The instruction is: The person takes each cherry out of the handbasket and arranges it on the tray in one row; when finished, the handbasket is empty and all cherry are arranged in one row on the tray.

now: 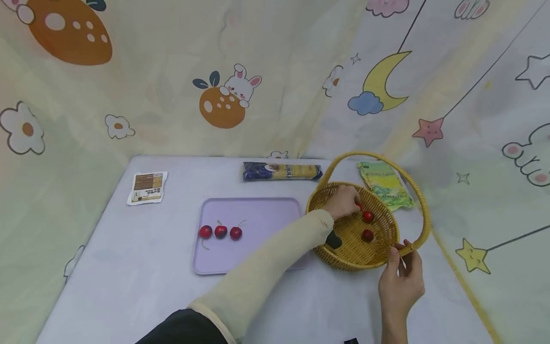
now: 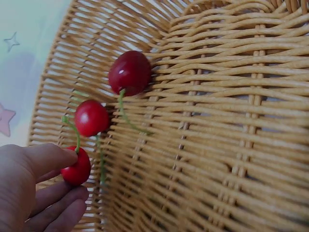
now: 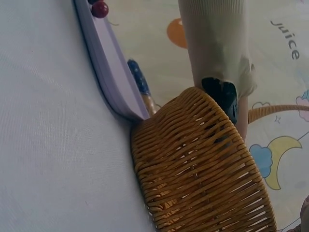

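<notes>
Head feed first: the left hand point(image 1: 342, 202) is down inside the yellow wicker basket point(image 1: 352, 246), and it hides nearly all of the cherry point(image 2: 76, 168) it has; I get only a red sliver. Left wrist feed now, much better: that cherry is pinched in the fingertips beside the basket wall, just below 2 loose cherries point(image 2: 91, 118). Fingers cover its left edge. What I see runs taller than wide, the stem leaving the top and bending up and left.

The right hand point(image 1: 401, 279) grips the rim at the handle's foot; on its own wrist feed I catch just a scrap of it at the edge, with the basket's side blocking the inside. A dark object point(image 1: 351, 341), cut off at the bottom of my head feed, I can't identify.

White table point(image 1: 129, 267) underneath, lilac tray point(image 1: 266, 212) to the left carrying 3 cherries point(image 1: 221, 232), 3 packets point(image 1: 281, 171) further out, and cartoon-printed cloth point(image 1: 163, 110) hung behind.
</notes>
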The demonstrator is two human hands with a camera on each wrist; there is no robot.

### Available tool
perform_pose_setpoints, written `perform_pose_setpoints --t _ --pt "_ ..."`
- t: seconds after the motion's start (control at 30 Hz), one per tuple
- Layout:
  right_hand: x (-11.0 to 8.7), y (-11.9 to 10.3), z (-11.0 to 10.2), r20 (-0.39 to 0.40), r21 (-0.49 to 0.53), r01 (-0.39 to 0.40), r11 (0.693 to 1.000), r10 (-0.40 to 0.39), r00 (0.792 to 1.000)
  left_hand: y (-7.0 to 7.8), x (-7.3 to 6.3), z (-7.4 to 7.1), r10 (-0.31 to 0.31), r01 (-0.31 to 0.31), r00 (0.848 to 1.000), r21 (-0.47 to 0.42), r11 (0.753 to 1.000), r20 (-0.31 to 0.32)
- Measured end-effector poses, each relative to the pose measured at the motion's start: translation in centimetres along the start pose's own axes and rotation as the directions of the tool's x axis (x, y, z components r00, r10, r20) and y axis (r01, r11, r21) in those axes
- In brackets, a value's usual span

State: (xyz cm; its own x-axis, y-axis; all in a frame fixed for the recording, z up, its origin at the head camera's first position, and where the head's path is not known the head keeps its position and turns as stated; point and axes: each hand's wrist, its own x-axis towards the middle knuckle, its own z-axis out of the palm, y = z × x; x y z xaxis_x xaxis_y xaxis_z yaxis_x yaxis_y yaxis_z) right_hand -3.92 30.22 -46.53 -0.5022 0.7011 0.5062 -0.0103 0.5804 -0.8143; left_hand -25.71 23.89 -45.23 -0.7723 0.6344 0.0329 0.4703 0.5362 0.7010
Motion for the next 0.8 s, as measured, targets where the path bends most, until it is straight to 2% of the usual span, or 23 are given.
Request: perform_pose_setpoints --t 0.13,0.23,0.4,0.53,0.6,0.7,0.8 --pt "-0.2 0.0 0.0 0.000 -0.028 -0.010 1.000 0.010 1.000 -0.4 -0.8 -1.0 -0.031 0.032 0.999 -0.089 0.996 0.009" --pt "-0.1 0.0 0.1 -0.001 -0.041 -0.017 0.999 0.017 1.000 -0.3 -1.4 -1.8 -0.010 0.011 1.000 -0.141 0.990 0.006" --pt "0.2 -0.2 0.3 -0.005 -0.025 -0.019 1.000 0.019 1.000 0.5 -2.7 -3.6 0.056 -0.058 0.998 -0.110 0.992 -0.020" --pt "0.2 0.1 0.5 -0.030 -0.018 -0.032 0.999 0.031 0.999 0.7 -4.2 -5.3 0.113 -0.112 0.993 -0.087 0.990 0.014" --pt "0.1 0.3 0.7 -0.036 -0.014 -0.042 0.999 0.042 0.998 0.4 -5.2 -6.2 0.134 -0.132 0.991 -0.081 0.988 0.023" --pt "-0.1 0.3 0.7 -0.043 -0.018 -0.059 0.998 0.058 0.997 -0.2 -6.9 -7.6 0.127 -0.121 0.991 -0.109 0.987 0.049" --pt "-0.1 -0.1 0.8 -0.051 -0.030 -0.071 0.997 0.069 0.996 -1.0 -8.4 -8.9 0.135 -0.130 0.990 -0.100 0.987 0.048"
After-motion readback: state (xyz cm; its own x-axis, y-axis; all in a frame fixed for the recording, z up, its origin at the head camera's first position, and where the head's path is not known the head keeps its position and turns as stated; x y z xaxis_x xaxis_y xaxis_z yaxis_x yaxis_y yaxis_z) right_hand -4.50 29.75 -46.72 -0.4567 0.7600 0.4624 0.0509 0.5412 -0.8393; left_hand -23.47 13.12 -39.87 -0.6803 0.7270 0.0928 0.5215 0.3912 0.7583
